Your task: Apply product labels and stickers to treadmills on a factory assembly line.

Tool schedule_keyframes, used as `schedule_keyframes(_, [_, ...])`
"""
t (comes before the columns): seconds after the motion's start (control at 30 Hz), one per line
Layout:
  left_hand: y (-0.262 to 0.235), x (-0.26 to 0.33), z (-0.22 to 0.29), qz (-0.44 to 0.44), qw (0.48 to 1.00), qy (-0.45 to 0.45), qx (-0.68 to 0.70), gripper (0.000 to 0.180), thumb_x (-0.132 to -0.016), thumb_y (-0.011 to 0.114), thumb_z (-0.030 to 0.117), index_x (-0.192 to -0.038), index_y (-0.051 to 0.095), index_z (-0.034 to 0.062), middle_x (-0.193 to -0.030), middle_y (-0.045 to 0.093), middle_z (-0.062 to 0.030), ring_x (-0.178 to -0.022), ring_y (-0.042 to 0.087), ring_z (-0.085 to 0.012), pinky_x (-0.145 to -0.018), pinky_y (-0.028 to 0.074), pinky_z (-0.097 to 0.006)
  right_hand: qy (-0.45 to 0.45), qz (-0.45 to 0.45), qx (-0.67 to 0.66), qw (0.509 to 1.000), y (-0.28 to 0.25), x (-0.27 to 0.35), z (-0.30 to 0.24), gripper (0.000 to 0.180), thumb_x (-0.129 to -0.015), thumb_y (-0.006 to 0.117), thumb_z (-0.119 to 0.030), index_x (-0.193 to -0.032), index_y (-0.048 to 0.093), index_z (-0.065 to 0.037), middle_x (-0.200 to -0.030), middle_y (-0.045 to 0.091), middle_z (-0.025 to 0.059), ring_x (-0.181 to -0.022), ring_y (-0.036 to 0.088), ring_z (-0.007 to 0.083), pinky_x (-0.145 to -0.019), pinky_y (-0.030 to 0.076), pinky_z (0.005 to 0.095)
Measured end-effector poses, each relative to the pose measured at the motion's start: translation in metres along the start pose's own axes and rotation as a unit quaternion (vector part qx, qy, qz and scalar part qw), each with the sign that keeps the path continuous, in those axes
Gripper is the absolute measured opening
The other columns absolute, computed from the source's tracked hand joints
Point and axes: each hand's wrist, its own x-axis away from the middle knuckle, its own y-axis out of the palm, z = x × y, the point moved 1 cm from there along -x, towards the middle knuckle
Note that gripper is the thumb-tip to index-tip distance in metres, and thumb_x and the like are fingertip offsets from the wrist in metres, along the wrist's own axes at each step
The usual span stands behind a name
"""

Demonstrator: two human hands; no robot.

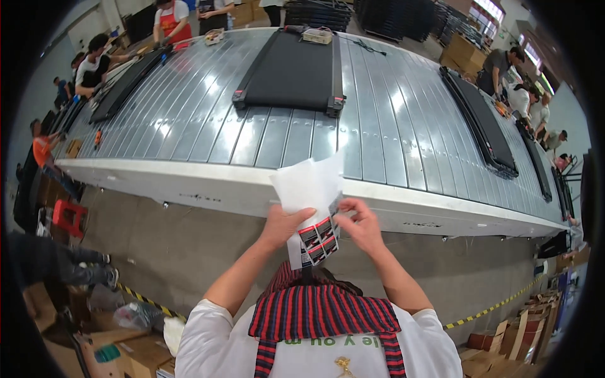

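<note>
My left hand (285, 225) is closed on a bundle of label sheets (309, 186), its thumb lying across the front. The upper part of the sheets is plain white and flares upward. Lower down are several black labels (318, 239) with red and white edges, set in rows. My right hand (360, 227) is at the right edge of the sheets, fingers bent and pinched against it; whether a single label is between the fingertips is too small to tell. Both hands are in front of my body, just short of the conveyor's near edge.
A wide metal roller conveyor (372, 148) with a white side rail (239, 189) runs across ahead. On it lies a black treadmill deck (290, 69) with a small box (317, 36) on top. More black decks (482, 123) lie to the right. Co-workers stand along both ends. A red stool (69, 217) is at left.
</note>
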Motion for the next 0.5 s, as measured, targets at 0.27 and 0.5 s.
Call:
schedule_keyframes(0.27, [0.045,-0.121,0.016,-0.033,0.994,-0.036,-0.095,0.029,-0.073,0.065,0.016,-0.093,0.059,-0.0034,-0.085,0.060,-0.0072,-0.076,0.055,-0.0118,-0.067,0.045,-0.026,0.183,-0.053,-0.221,0.956,-0.022,-0.115,0.041,0.016,-0.076,0.061,-0.012,-0.088,0.055,-0.002,-0.068,0.056,-0.0017,-0.053,0.044,0.0017,-0.045,0.033,0.0164])
schedule_keyframes(0.5, [0.069,-0.207,0.027,0.065,0.996,-0.009,-0.068,0.035,-0.073,0.066,0.026,-0.090,0.058,-0.0039,-0.083,0.060,-0.0086,-0.073,0.055,-0.0127,-0.064,0.045,-0.026,0.157,-0.044,-0.301,0.940,-0.052,-0.208,0.058,0.016,-0.076,0.060,-0.011,-0.087,0.055,0.000,-0.069,0.058,0.0004,-0.052,0.046,0.0019,-0.043,0.034,0.0169])
